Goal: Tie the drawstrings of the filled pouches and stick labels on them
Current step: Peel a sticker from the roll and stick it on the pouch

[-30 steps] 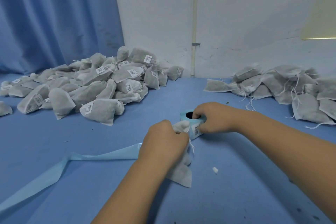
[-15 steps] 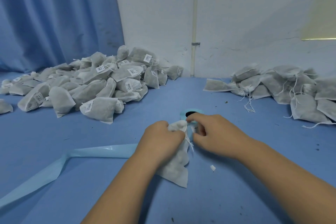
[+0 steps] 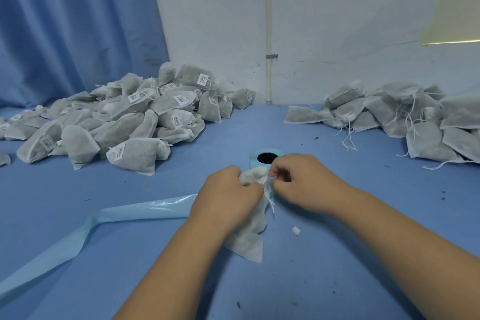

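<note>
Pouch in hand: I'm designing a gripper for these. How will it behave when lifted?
Probably floppy: the pouch creases and droops below the left hand gripping its neck. Likely light, since one hand holds it upright. Unlikely to roll, being soft and flattish.

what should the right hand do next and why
Probably bring the right hand to the pouch and press on what it pinches, likely a label from the roll: the left hand grips the pouch's neck, and no label shows on it.

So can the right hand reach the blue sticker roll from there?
Probably yes. The right hand sits right beside the label roll, nothing between them, though its fingers seem to pinch a label.
</note>
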`<state>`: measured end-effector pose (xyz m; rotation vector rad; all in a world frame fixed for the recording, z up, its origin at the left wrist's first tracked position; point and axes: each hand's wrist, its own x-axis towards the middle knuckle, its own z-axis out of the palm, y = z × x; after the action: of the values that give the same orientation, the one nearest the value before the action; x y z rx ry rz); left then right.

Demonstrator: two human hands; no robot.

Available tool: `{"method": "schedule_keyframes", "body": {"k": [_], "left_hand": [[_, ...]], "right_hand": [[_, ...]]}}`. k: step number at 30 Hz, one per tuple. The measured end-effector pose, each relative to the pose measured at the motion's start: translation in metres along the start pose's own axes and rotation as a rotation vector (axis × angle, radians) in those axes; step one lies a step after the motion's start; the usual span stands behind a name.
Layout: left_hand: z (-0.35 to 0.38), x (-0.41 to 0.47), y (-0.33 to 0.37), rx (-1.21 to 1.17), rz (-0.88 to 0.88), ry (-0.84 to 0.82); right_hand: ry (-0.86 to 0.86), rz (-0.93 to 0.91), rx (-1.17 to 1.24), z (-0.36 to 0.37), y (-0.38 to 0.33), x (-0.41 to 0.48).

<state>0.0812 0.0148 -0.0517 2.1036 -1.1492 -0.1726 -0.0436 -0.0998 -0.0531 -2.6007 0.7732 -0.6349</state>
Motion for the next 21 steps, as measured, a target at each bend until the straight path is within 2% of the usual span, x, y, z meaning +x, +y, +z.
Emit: {"method": "schedule_keyframes", "body": {"k": [6,11,17,21], "left_hand": [[-0.002,0.001,-0.003,0.004,-0.011,-0.005],[-0.003,0.002,-0.005,-0.003,-0.03,-0.018],[-0.006,0.005,-0.011,0.0,-0.061,-0.057],[-0.009,0.005,-0.011,-0.01,-0.068,-0.052]], "right_hand": [[-0.017,0.071,0.176,-0.006,0.003,-0.002],[0.0,0.119,0.189,-0.008,-0.001,-0.004],[-0.017,0.241,0.036,-0.019,-0.007,-0.005],[-0.135,0.359,-0.038,-0.038,-0.015,-0.012]]}}
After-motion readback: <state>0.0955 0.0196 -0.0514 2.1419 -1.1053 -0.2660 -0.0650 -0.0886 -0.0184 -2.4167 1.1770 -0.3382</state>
